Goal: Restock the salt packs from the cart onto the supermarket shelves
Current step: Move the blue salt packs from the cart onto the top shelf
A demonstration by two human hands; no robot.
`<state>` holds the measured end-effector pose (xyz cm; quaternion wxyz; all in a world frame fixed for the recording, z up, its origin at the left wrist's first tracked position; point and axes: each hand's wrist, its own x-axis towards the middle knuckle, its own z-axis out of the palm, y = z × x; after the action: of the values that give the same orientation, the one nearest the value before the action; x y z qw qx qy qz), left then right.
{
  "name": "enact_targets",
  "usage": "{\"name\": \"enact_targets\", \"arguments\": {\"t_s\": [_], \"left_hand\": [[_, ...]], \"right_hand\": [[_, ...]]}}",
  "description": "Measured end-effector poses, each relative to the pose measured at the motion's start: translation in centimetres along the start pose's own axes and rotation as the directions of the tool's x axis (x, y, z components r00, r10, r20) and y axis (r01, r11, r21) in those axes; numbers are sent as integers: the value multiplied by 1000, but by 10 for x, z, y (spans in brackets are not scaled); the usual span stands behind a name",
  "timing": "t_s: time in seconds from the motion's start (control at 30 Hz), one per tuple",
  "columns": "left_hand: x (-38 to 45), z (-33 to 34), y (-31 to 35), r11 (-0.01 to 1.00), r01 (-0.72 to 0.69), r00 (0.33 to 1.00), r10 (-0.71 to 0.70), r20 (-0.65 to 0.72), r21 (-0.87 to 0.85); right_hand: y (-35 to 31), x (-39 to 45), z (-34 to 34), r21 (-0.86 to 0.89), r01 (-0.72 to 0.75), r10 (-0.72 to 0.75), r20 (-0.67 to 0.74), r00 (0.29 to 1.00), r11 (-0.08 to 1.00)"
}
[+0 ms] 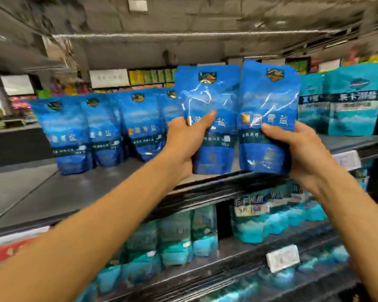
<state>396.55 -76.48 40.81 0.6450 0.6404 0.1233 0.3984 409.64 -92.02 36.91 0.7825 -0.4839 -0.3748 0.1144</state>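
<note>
Salt packs already stood in a row at nine o'clock on the top shelf. Left hand gripped one blue pack and right hand another at three o'clock, both upright over the shelf edge, probably to extend that row.

Motion blur smears the price tag at five o'clock unreadable; both forearms are cut off at the bottom edge.
</note>
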Motion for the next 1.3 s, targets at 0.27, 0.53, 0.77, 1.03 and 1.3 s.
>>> {"name": "enact_targets", "arguments": {"t_s": [0.27, 0.53, 0.77, 1.03, 1.3], "left_hand": [[98, 26, -27, 993, 83, 992, -91, -90, -89], [131, 29, -73, 974, 77, 995, -62, -78, 215], [119, 15, -70, 509, -71, 997, 51, 52, 858], [135, 27, -66, 206, -27, 999, 39, 20, 978], [152, 30, -70, 232, -37, 999, 30, 31, 972]], "right_hand": [[19, 129, -18, -80, -109, 109, 3, 994, 991], [60, 183, -59, -283, -262, 310, 141, 940, 923], [64, 194, -59, -439, -220, 322, 172, 931, 871], [74, 203, -51, -484, -174, 237, 70, 969, 857], [80, 208, -46, -486, -156, 190, 21, 982, 860]]}}
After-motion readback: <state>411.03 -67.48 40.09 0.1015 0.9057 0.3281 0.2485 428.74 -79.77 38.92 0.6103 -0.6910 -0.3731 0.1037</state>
